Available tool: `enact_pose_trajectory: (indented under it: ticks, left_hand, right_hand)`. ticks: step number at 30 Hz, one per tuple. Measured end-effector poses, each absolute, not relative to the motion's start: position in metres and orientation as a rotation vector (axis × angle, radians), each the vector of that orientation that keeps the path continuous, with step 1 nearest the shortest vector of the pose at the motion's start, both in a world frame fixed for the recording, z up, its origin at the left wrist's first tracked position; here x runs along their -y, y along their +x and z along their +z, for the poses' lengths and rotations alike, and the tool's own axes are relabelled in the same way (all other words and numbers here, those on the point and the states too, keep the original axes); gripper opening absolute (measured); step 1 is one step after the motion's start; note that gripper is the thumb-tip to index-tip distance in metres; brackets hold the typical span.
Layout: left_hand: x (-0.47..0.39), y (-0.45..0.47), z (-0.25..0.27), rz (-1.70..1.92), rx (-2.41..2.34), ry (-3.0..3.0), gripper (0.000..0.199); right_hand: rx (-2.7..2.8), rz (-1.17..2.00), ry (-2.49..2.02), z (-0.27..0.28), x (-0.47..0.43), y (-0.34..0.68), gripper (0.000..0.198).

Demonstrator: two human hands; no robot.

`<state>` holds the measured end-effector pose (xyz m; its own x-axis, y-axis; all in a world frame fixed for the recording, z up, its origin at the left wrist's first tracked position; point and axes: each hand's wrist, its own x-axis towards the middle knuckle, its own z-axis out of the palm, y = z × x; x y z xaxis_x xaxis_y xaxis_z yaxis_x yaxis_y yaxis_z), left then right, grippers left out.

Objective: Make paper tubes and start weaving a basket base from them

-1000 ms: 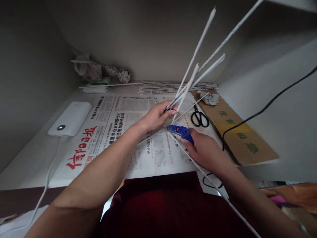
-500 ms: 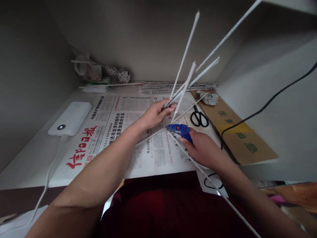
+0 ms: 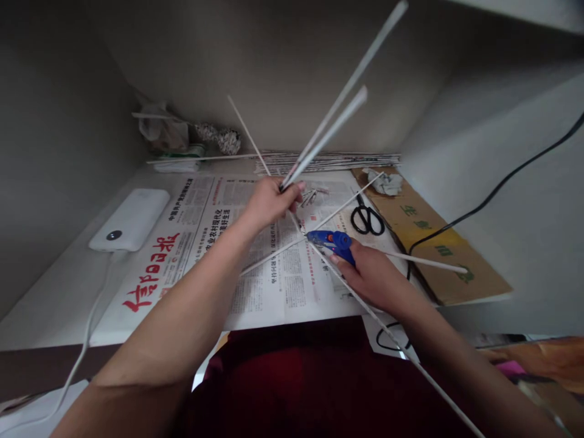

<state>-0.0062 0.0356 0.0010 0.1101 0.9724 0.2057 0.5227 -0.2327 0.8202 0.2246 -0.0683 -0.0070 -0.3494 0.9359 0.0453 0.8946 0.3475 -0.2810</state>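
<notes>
On newspaper [image 3: 292, 298] over the desk [image 3: 50, 304]: crossed paper sticks [image 3: 340, 207], blue glue gun [image 3: 331, 239] gripped in right hand [image 3: 371, 274], nozzle at the crossing. Left hand [image 3: 276, 198] closed round pale paper rods [image 3: 335, 130]. Probably gluing the joint; next move calls for steady sticks.

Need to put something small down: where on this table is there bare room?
The front-left corner of the table looks free, bordered by the white power bank behind and its white cable on the right. The newspaper is crowded where white sticks meet by the blue glue gun, as is the right side: scissors, cardboard, crumpled paper.
</notes>
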Motion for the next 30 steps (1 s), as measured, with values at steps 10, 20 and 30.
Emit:
enact_pose_trajectory:
  ticks: [10, 20, 30]
  left_hand:
    - [-0.034, -0.003, -0.004, 0.347, -1.476, 2.039, 0.007]
    - [-0.030, -0.001, -0.001, 0.192, -1.492, 1.989, 0.006]
    - [-0.032, -0.003, -0.004, 0.188, -1.470, 2.008, 0.006]
  right_hand:
    - [2.275, 0.475, -1.681, -0.009, 0.063, 0.234, 0.035]
    - [2.298, 0.465, -1.673, -0.008, 0.064, 0.238, 0.031]
    - [2.279, 0.503, -1.696, -0.003, 0.061, 0.239, 0.028]
